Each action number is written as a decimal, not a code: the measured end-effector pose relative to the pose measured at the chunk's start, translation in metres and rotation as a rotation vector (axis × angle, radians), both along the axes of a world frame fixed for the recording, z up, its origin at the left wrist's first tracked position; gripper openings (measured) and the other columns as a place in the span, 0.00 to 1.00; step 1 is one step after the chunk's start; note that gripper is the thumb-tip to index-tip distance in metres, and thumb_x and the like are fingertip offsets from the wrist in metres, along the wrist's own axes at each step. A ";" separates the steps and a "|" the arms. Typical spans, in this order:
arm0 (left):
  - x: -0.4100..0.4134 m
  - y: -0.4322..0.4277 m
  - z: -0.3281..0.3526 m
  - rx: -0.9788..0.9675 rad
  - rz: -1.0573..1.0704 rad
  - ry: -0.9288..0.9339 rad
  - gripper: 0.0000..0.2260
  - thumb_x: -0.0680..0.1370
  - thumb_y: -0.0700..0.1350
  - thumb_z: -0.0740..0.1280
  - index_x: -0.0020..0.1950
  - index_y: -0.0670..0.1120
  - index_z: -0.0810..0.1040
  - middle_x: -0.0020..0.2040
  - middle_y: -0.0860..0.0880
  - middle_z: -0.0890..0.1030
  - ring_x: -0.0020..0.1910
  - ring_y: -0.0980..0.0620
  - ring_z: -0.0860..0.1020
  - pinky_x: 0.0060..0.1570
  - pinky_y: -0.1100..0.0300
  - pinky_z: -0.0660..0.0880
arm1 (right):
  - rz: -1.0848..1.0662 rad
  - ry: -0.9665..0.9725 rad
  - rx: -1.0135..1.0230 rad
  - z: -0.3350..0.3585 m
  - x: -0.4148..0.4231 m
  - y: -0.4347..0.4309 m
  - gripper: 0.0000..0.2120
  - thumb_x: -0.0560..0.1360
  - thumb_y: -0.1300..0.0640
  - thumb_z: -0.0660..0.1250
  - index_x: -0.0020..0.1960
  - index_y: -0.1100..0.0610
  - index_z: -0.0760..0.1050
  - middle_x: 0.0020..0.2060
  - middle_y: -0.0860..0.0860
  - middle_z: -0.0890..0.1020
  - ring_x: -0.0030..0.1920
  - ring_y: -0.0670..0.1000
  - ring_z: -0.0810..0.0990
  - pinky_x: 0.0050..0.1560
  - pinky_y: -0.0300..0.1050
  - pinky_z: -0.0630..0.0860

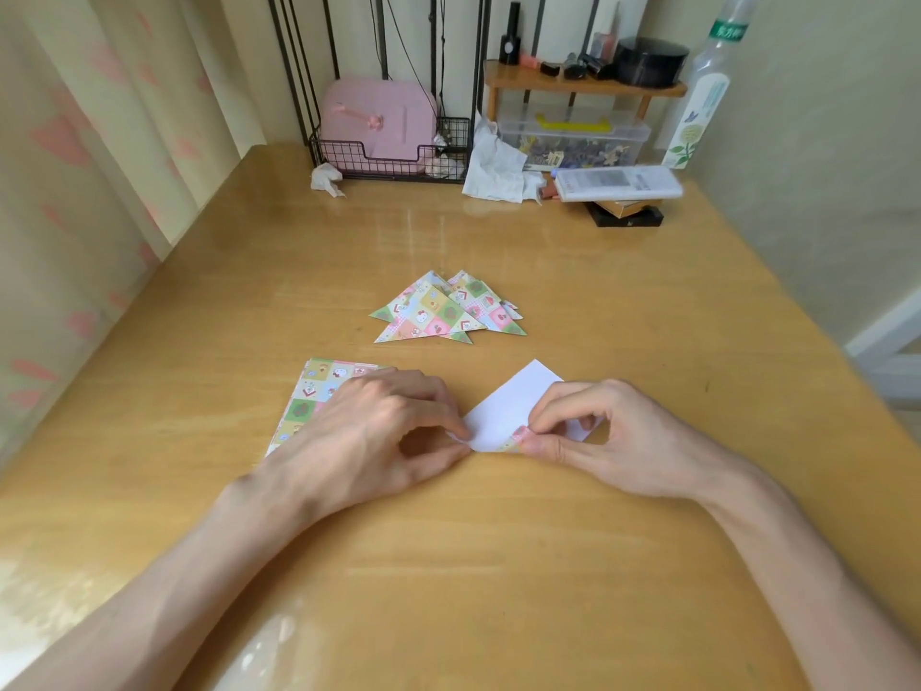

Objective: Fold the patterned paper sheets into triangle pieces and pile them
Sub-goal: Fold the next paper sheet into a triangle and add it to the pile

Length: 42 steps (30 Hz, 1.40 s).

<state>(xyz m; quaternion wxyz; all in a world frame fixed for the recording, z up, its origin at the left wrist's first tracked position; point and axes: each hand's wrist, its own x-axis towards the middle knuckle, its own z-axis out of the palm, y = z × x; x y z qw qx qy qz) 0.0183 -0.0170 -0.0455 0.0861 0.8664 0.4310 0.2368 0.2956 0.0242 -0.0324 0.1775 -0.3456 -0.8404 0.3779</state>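
1. L hand (369, 431): fingers curled, thumb and forefinger tips (456, 427) closed in a pinch on the left corner of the paper sheet (508, 408). Remaining fingers bent, stacked behind the forefinger.

2. R hand (613, 436): fingers curled, thumb and forefinger pinch the sheet's near edge, where a narrow patterned strip is turned up. Other fingers bent over the sheet's right part, hiding it.

3. Sheet pos.: between the two sets of fingertips, white side up. Near edge lies on the table (448, 541); far corner points away from the fingers. Cannot tell if the far part is flat or raised.

4. Stack of unfolded sheets (319, 391): patterned side up, under the L hand's knuckles and wrist, left of the pinching fingers. Not in the grip.

5. Pile of triangle pieces (443, 311): beyond the fingers, slightly left of the held sheet, apart from it. Pieces overlap, fanned, patterned side up.

6. Far bkgd., well beyond the fingers, at the table's back edge:
- wire basket (388, 164) w/ pink case (379, 117) standing in it
- crumpled tissue (498, 167) just right of basket
- clear plastic box (573, 137) under a small wooden shelf (583, 84)
- spray bottle (702, 102) at far right

7. Curtain (75, 192): along the table's left side.
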 end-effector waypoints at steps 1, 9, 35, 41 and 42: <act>0.000 0.000 0.000 -0.002 0.002 0.003 0.06 0.78 0.55 0.73 0.50 0.55 0.86 0.50 0.59 0.82 0.48 0.56 0.81 0.50 0.55 0.75 | 0.001 0.006 0.006 0.000 -0.001 0.000 0.04 0.78 0.47 0.72 0.45 0.41 0.83 0.43 0.43 0.83 0.41 0.45 0.77 0.42 0.32 0.67; 0.009 0.002 -0.006 -0.082 0.107 -0.130 0.10 0.80 0.57 0.70 0.46 0.53 0.84 0.44 0.60 0.80 0.48 0.57 0.77 0.51 0.55 0.75 | -0.253 0.080 0.007 -0.009 -0.017 0.005 0.07 0.79 0.52 0.72 0.42 0.50 0.84 0.27 0.40 0.76 0.26 0.40 0.69 0.29 0.27 0.63; 0.034 0.007 -0.011 -0.091 0.508 -0.099 0.16 0.75 0.62 0.69 0.33 0.52 0.79 0.43 0.54 0.73 0.48 0.49 0.74 0.53 0.50 0.71 | -0.577 0.043 0.279 -0.028 -0.034 0.000 0.06 0.73 0.53 0.78 0.48 0.46 0.84 0.33 0.43 0.78 0.38 0.44 0.74 0.39 0.31 0.68; 0.035 0.006 -0.010 -0.146 0.533 -0.132 0.16 0.73 0.63 0.68 0.33 0.55 0.76 0.42 0.55 0.73 0.48 0.50 0.73 0.52 0.50 0.73 | -0.525 0.036 0.368 -0.029 -0.030 -0.003 0.03 0.75 0.50 0.76 0.43 0.47 0.86 0.35 0.45 0.77 0.40 0.43 0.75 0.39 0.32 0.66; 0.036 0.006 -0.010 -0.150 0.532 -0.135 0.16 0.73 0.63 0.68 0.33 0.55 0.76 0.42 0.55 0.73 0.48 0.50 0.73 0.52 0.50 0.72 | -0.514 0.034 0.386 -0.030 -0.028 -0.003 0.05 0.76 0.49 0.75 0.43 0.47 0.86 0.36 0.45 0.78 0.41 0.44 0.76 0.40 0.34 0.68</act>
